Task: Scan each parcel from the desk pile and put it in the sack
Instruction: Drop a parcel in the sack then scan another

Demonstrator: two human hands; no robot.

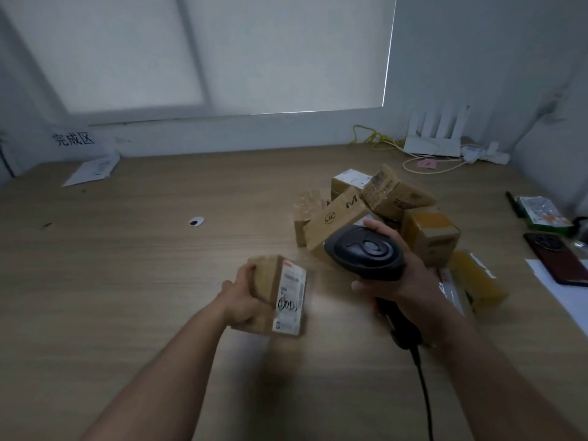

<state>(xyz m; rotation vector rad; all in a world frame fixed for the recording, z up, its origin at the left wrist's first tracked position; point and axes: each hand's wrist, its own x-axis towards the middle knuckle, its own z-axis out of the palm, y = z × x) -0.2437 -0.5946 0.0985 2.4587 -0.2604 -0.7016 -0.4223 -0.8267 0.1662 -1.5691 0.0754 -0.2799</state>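
Left hand (243,297) grip wraps parcel (264,281), label (289,300) facing scanner (366,249) (print blurred). Right hand (401,281) grip clasps scanner. Wall sign (73,139): 完成区.

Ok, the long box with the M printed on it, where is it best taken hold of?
Probably across its narrow width, near the middle of the M box, coming from above and the near left. It lies tilted on the other parcels, which crowd its far and right sides. Its top and near faces are exposed, with bare desk to its near left.
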